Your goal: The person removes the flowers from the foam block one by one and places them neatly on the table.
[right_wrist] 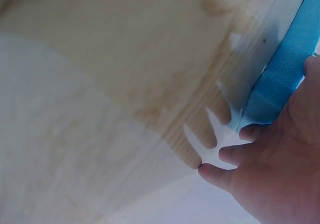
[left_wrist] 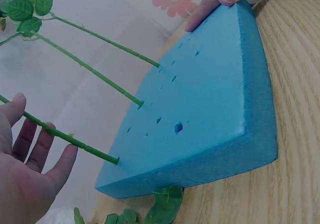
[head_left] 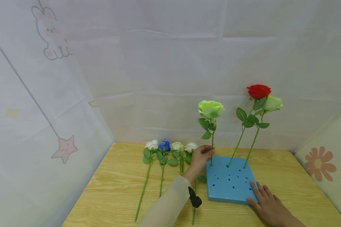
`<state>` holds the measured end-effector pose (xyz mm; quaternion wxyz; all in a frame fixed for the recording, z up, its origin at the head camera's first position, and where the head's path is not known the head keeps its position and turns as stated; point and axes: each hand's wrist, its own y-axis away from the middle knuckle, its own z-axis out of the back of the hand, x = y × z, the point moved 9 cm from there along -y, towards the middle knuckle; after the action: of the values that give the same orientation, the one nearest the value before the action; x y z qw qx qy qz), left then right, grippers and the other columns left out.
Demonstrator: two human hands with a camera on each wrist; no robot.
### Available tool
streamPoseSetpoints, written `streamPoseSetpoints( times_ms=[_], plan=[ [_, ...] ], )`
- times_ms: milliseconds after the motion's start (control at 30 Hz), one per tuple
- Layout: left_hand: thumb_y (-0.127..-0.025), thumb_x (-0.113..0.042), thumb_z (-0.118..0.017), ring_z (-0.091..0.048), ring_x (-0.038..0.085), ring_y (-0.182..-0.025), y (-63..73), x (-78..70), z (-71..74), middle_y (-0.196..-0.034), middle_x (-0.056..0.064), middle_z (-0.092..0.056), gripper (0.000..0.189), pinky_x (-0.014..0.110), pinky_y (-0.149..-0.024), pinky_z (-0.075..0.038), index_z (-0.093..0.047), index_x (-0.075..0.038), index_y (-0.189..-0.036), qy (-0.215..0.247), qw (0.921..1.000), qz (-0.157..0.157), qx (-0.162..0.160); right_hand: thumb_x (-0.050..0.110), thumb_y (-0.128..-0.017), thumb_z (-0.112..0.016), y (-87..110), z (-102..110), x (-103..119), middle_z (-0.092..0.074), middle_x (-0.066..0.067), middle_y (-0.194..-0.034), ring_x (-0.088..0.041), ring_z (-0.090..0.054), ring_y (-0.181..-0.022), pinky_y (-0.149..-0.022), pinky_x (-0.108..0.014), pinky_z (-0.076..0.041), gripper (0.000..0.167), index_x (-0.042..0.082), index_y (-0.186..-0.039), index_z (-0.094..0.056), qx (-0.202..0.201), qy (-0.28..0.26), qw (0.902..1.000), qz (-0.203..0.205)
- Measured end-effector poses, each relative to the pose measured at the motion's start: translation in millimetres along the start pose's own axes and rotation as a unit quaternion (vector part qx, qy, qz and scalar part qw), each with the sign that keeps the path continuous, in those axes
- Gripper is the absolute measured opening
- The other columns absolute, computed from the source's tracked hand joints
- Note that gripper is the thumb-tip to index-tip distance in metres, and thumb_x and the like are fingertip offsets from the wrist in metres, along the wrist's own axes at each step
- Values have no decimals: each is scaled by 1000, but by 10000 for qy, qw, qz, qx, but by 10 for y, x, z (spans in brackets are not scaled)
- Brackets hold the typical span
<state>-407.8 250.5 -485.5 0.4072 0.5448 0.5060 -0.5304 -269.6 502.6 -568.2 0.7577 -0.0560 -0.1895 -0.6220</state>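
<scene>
A light-green artificial rose (head_left: 211, 109) stands upright with its stem in a hole at the far left corner of the blue foam board (head_left: 230, 193). My left hand (head_left: 200, 157) pinches that stem (left_wrist: 95, 152) a little above the board; in the left wrist view the other fingers spread loosely beside it. A red rose (head_left: 259, 91) and a pale-green rose (head_left: 273, 103) stand in holes along the same far edge, leaning right. My right hand (head_left: 270, 205) rests at the board's near right corner, fingers extended, some on the foam and others on the table.
Left of the board lie a white rose (head_left: 152, 144), a blue rose (head_left: 164, 146), a cream rose (head_left: 176, 146) and another white rose (head_left: 191, 147), the last partly under my left arm. More holes dot the board. A cloth wall stands behind the wooden table (head_left: 110, 189).
</scene>
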Motion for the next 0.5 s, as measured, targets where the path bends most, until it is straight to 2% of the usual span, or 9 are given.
streamPoseSetpoints(
  times_ms=[267, 500],
  plan=[
    [-95, -20, -74, -69, 12, -91, -35, -96, 36, -106, 1, -74, 21, 47, -87, -59, -73, -9, -113, 30, 10000, -60, -61, 60, -104, -42, -12, -27, -10, -21, -34, -160, -63, -22, -140, -93, -82, -30, 84, 2, -160, -22, 6, 41, 10000, 32],
    [-95, -23, -74, -69, 31, -102, -91, -178, 55, -103, -1, -73, 19, 47, -87, -59, -75, -13, -111, 153, 9997, -196, 57, 60, -104, -43, -14, -28, -22, -22, -36, -159, -64, -22, -139, -92, -81, -31, 84, 1, -160, -22, 4, 56, 10000, 41]
  ],
)
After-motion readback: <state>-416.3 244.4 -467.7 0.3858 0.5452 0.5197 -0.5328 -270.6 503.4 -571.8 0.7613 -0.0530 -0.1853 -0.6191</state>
